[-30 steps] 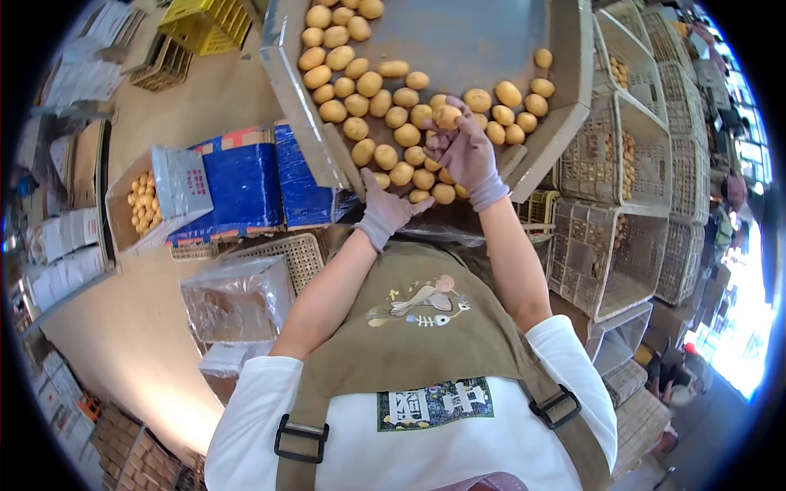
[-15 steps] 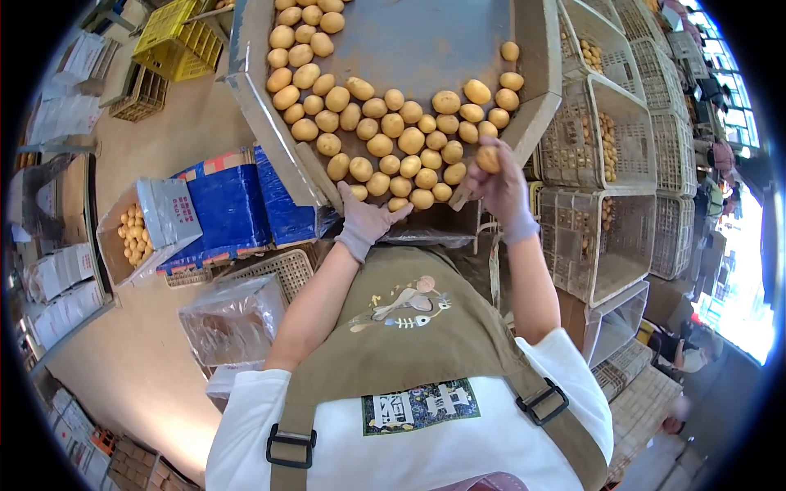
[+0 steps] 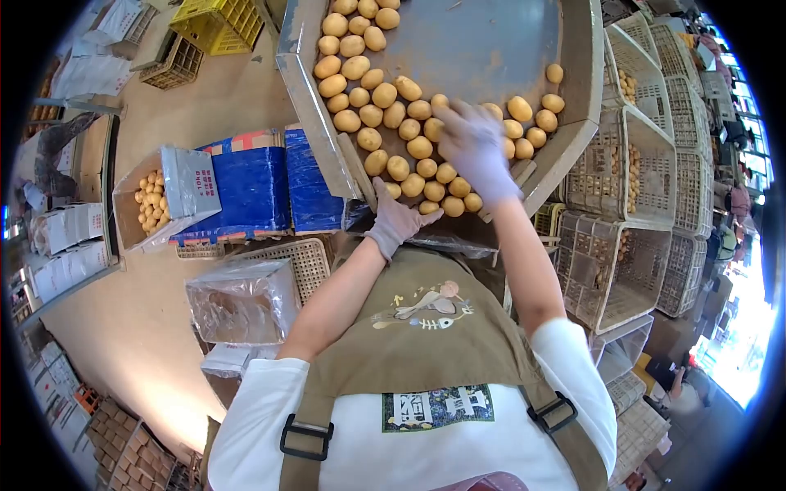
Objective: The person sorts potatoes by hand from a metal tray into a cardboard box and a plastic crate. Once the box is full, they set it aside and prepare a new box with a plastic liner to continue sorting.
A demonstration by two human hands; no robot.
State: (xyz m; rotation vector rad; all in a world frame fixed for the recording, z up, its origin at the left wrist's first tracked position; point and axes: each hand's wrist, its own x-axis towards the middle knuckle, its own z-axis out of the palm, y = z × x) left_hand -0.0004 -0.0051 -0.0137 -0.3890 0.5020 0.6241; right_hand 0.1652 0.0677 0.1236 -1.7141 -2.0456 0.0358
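Many potatoes (image 3: 419,147) lie in a metal sorting tray (image 3: 467,45) whose sides narrow toward my body. My left hand (image 3: 397,219), in a pale glove, rests at the tray's narrow mouth. Its thumb and fingers are spread along the nearest potatoes, touching the front ones. My right hand (image 3: 477,151), gloved too, is over the right-middle of the pile, with its fingers smeared by motion. Whether it grips a potato cannot be made out.
Stacked plastic crates (image 3: 614,266), some with potatoes, stand on the right. To the left are a cardboard box of potatoes (image 3: 151,200), blue-wrapped boxes (image 3: 252,192) and a plastic-lined box (image 3: 241,303). A yellow crate (image 3: 217,24) sits at the upper left.
My right hand has moved from the tray's right edge, where it held a potato, left over the pile. My left hand stays at the mouth. The view has shifted, moving the tray right.
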